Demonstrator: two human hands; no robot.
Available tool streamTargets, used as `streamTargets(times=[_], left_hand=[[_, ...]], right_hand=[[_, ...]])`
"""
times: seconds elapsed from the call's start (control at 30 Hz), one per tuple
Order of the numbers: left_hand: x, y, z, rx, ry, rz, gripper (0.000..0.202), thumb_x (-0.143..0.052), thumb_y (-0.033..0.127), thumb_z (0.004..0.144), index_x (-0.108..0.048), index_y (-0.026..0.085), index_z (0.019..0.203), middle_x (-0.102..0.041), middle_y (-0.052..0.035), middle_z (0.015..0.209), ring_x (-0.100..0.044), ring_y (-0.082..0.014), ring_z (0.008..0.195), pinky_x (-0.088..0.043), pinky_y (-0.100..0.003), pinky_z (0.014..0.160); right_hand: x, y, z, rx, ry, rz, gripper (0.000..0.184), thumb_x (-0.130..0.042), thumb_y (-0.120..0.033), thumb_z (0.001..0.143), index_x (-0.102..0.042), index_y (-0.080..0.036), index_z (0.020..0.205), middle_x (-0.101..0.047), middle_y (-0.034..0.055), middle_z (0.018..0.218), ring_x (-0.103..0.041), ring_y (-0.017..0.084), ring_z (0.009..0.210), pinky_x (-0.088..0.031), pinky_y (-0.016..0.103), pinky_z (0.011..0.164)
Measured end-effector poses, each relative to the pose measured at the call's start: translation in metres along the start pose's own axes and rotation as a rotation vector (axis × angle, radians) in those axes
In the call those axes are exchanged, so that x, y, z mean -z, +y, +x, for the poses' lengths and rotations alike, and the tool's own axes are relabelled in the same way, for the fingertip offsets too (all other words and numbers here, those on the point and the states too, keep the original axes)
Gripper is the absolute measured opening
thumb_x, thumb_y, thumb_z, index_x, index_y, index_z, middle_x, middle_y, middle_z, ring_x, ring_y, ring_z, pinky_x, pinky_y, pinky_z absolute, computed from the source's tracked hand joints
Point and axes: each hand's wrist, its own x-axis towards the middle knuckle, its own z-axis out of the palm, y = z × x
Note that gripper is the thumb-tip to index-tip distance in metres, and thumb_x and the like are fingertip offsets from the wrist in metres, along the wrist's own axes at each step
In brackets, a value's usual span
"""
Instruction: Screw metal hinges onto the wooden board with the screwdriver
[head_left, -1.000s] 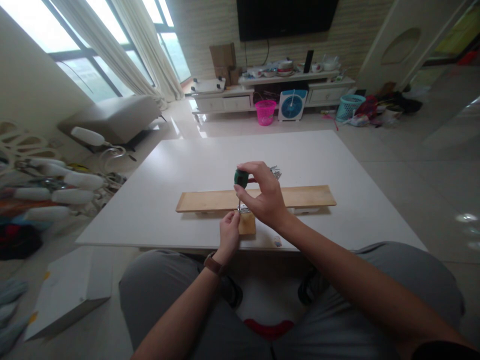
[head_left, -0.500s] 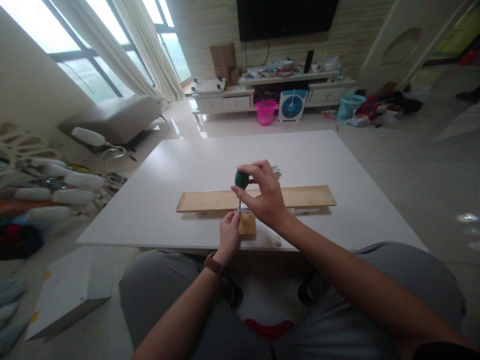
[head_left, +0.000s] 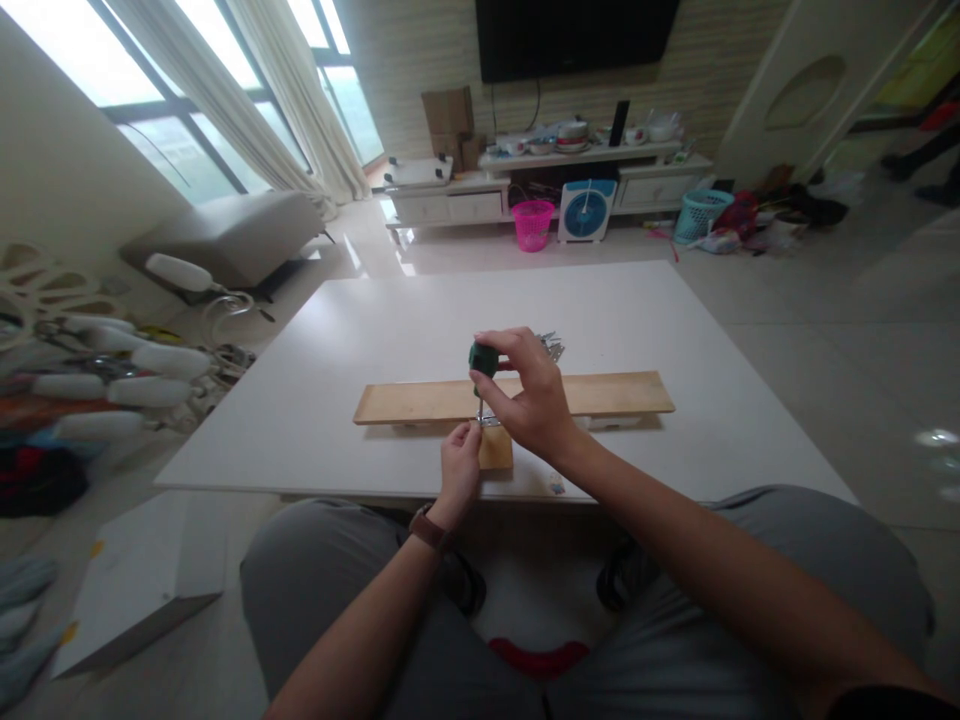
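White surface (head_left: 375, 330), living room. Right hand (head_left: 529, 400): your grip clamped on green screwdriver (head_left: 482, 358), upright over small wood block (head_left: 498, 452) beside plank (head_left: 420, 400). Left hand (head_left: 459, 465): pinched at its tip. Risk: a slipping tip could jab your fingers.

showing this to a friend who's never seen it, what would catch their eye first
At the middle of the view, the right hand holds a green-handled screwdriver upright, tip down. The left hand sits at the foot of its shaft, against a small wooden block. Behind them a long wooden board lies crosswise on the white table, and a pink basket stands out on the far floor.
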Motion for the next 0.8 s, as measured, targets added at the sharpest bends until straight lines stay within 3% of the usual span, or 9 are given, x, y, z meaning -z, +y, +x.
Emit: streamTargets(times=[0.33, 0.47, 0.53, 0.63, 0.7, 0.8], left_hand=[[-0.003, 0.010, -0.004, 0.027, 0.015, -0.004, 0.036, -0.075, 0.051, 0.079, -0.069, 0.016, 0.075, -0.069, -0.0028, 0.074, -0.057, -0.0158, 0.070, -0.045, -0.025, 0.064], [-0.004, 0.009, -0.004, 0.031, 0.012, -0.017, 0.035, -0.076, 0.050, 0.079, -0.070, 0.016, 0.076, -0.070, -0.0030, 0.075, -0.058, -0.0155, 0.070, -0.045, -0.025, 0.065], [-0.003, 0.006, -0.002, 0.038, 0.007, -0.033, 0.035, -0.076, 0.051, 0.079, -0.069, 0.016, 0.076, -0.069, -0.0027, 0.074, -0.057, -0.0153, 0.069, -0.045, -0.026, 0.065], [-0.001, 0.002, 0.000, 0.035, -0.001, -0.032, 0.037, -0.076, 0.052, 0.079, -0.068, 0.016, 0.076, -0.067, -0.0017, 0.071, -0.055, -0.0151, 0.067, -0.044, -0.026, 0.064], [0.000, -0.001, 0.001, 0.011, 0.003, -0.009, 0.037, -0.076, 0.052, 0.079, -0.068, 0.016, 0.077, -0.067, -0.0015, 0.072, -0.054, -0.0149, 0.068, -0.043, -0.026, 0.065], [0.001, -0.002, 0.002, -0.006, -0.002, 0.007, 0.036, -0.074, 0.051, 0.080, -0.070, 0.015, 0.079, -0.069, -0.0025, 0.075, -0.055, -0.0154, 0.071, -0.043, -0.025, 0.066]], right_hand=[[0.006, -0.003, 0.004, 0.072, 0.115, 0.022, 0.041, -0.046, -0.015, 0.099, -0.051, -0.029, 0.138, -0.062, 0.0089, 0.131, -0.062, 0.023, 0.122, -0.060, 0.044, 0.098], [0.007, 0.002, 0.005, 0.045, 0.066, -0.044, 0.048, -0.045, -0.014, 0.092, -0.049, -0.027, 0.138, -0.062, 0.0098, 0.126, -0.062, 0.024, 0.118, -0.054, 0.046, 0.103], [0.007, 0.006, 0.004, -0.092, -0.066, -0.119, 0.045, -0.053, -0.020, 0.089, -0.051, -0.024, 0.134, -0.067, 0.0075, 0.114, -0.065, 0.023, 0.103, -0.055, 0.041, 0.093], [0.005, 0.008, 0.003, -0.328, -0.422, -0.305, 0.027, -0.065, -0.033, 0.090, -0.062, -0.023, 0.115, -0.072, 0.0031, 0.092, -0.067, 0.021, 0.083, -0.049, 0.032, 0.076], [0.003, 0.007, 0.001, -0.388, -0.635, -0.453, 0.019, -0.066, -0.039, 0.093, -0.066, -0.022, 0.103, -0.075, 0.0055, 0.090, -0.070, 0.023, 0.084, -0.047, 0.031, 0.073], [-0.004, 0.008, -0.007, -0.382, -0.794, -0.600, 0.023, -0.061, -0.042, 0.099, -0.069, -0.021, 0.100, -0.079, 0.0107, 0.101, -0.074, 0.027, 0.094, -0.048, 0.032, 0.074]])
